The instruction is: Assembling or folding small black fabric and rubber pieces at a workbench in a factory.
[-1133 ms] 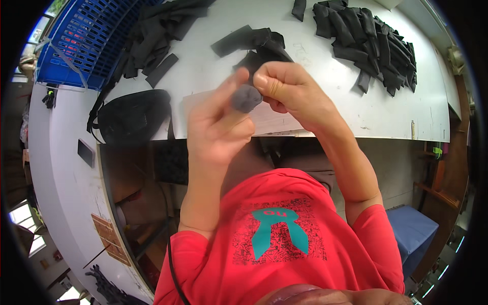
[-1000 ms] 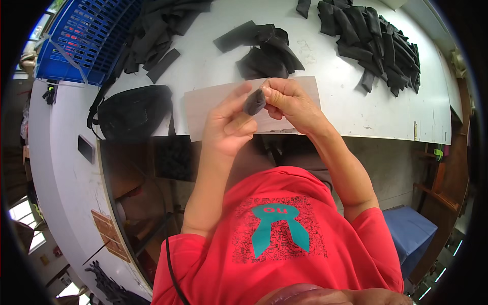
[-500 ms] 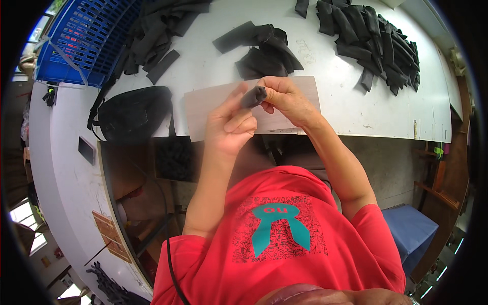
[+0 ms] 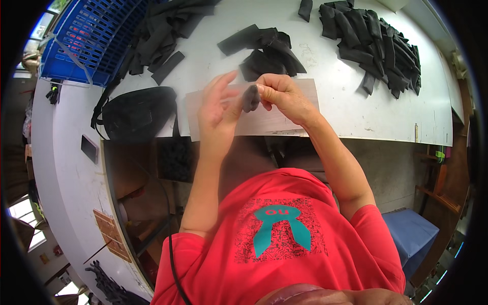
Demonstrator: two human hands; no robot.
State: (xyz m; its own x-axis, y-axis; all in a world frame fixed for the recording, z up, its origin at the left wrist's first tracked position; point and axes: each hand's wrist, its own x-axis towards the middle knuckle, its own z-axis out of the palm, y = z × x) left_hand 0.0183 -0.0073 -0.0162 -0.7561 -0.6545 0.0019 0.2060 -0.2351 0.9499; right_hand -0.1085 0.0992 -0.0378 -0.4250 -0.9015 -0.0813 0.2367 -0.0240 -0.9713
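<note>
The right hand (image 4: 279, 96) is pinching a small dark fabric piece (image 4: 250, 98) between curled fingers above a pale board (image 4: 300, 114) on the white table (image 4: 345, 109), while the left hand (image 4: 217, 109), fingers half spread, is touching its other side with thumb and fingertips

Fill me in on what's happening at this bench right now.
A person in a red shirt holds a small dark fabric piece up between both hands: the right hand pinches it, the left hand touches it with open fingers. Below lies a pale board on the white table, with black strips, a black bag and a blue crate around.
</note>
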